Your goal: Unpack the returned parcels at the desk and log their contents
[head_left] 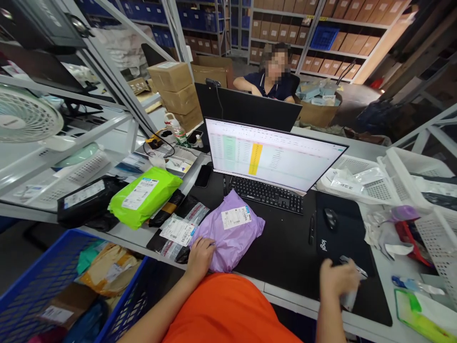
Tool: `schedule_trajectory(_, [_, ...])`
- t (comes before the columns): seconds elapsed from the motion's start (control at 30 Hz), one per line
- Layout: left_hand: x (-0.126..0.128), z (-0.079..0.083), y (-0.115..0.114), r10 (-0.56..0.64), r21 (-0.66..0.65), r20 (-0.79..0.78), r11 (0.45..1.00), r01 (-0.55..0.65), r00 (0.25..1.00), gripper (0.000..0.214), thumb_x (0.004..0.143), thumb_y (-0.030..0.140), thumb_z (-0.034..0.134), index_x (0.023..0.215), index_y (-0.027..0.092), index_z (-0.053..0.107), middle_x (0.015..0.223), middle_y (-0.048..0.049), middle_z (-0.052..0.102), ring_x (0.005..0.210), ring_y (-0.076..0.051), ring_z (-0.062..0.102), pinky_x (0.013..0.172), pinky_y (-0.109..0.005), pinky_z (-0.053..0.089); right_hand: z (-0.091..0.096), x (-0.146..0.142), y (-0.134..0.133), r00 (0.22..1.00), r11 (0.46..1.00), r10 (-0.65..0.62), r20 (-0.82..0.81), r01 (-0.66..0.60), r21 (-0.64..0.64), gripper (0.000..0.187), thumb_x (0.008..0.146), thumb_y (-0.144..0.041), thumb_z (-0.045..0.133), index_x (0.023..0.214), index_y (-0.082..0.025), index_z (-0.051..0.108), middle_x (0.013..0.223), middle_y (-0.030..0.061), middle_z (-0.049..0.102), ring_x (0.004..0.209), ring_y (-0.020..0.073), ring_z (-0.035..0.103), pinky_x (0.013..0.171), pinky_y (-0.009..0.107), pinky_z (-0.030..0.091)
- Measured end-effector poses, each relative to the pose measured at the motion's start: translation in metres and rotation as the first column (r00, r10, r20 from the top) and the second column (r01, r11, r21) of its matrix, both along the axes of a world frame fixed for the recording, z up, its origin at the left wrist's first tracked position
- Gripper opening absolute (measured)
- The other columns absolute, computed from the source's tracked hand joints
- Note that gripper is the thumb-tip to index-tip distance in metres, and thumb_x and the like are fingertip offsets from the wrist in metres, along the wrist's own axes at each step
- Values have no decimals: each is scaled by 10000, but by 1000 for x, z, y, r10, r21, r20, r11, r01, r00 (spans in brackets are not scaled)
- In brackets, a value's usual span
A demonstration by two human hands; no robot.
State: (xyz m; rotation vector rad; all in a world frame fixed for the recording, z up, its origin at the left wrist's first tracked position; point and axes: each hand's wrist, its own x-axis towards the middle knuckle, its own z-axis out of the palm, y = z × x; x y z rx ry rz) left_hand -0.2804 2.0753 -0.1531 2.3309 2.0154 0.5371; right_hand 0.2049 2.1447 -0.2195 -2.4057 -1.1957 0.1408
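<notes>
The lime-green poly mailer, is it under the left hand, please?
No, the left hand rests on the purple poly mailer instead.

We are at a parcel desk in a warehouse.
Beyond the desk (285,300) we see metal shelving (357,24) lined with labelled brown boxes (274,32) and blue bins (202,21), and nearer us a stack of taped cartons (180,97). Before us lie a green parcel (144,209) and a purple parcel (237,238) bearing printed labels (235,217), with more packages (107,269) in a blue crate (38,267). Our monitor (271,152) shows a spreadsheet (235,152), with a keyboard (267,193) and mouse (330,218) by it; a co-worker (262,83) faces us.
</notes>
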Motion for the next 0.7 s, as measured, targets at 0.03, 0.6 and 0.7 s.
schedule_trajectory(0.03, [-1,-1,0,2,6,6,1000,-2,1000,303,907,101,492,893,233,765,1022,-65,752,1007,-235,668,1055,-473,436,5,-23,11,998,993,52,44,-56,103,637,844,-377,486,1421,-113,437,1313,330,527,1260,454,520,1013,652,408])
schedule_trajectory(0.6, [-12,9,-4,-84,182,-77,978,97,993,267,950,100,458,915,190,707,942,-33,740,921,-197,669,999,-420,418,-32,-142,157,899,835,402,173,-437,335,412,904,-216,433,1252,-71,601,1389,270,487,1302,375,398,1047,598,326])
schedule_trajectory(0.7, [-9,14,-5,-68,172,-56,982,76,996,283,946,81,445,915,194,703,944,-30,740,922,-192,663,1000,-414,418,-37,-141,157,890,820,423,171,-457,345,403,902,-227,440,1241,-100,617,1401,245,501,1288,366,418,1035,600,326])
